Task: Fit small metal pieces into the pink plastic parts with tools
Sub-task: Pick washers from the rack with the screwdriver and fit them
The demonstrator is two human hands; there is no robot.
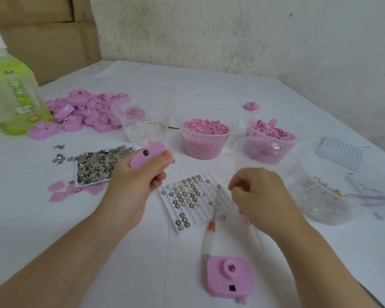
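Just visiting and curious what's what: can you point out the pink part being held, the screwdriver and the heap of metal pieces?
pink part (pixel 139 160): head view, its flat face beside the dark stud.
screwdriver (pixel 207 241): head view, its pale handle.
heap of metal pieces (pixel 98 165): head view, middle of the heap.

The white-covered table (pixel 165 263) carries a green bottle (pixel 11 94), a heap of pink parts (pixel 87 112), loose metal pieces (pixel 98 163), plastic tubs (pixel 205 141) and a screwdriver (pixel 209 234).
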